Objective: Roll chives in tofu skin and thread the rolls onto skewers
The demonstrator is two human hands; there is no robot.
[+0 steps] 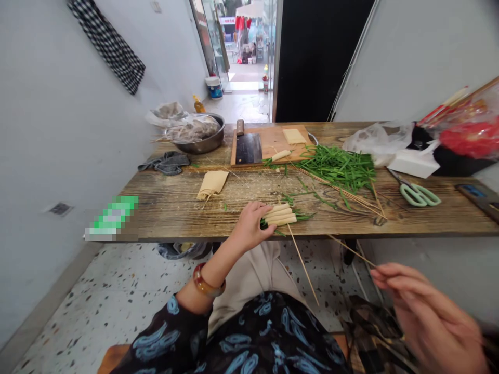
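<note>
At the ends of the left fingers (263, 209), near the front edge of the counter (167, 210), lies a row of pale rolls (281, 214), packed side by side with green leaves poking out at both ends; the left fingers are bent around the row's left end, holding it against the wood; a thin stick (303, 265) slants out of the row toward the person, well clear of the fingertips. Off the counter, to the right of the left fingers and lower, the right fingers (395, 271) are pinched together on a second stick (353, 251), which points back toward the counter's edge. Beyond the left fingers, a little to their left, sits a stack of folded sheets (212, 184); farther out lies a cutting board (268, 134) carrying a cleaver (249, 149), a single roll (281, 155) and more sheets (294, 136); to the right of the board is a heap of green leaves (339, 165), with loose sticks (351, 196) along its near side; beyond the right fingers lie scissors (420, 195) with pale green handles.
</note>
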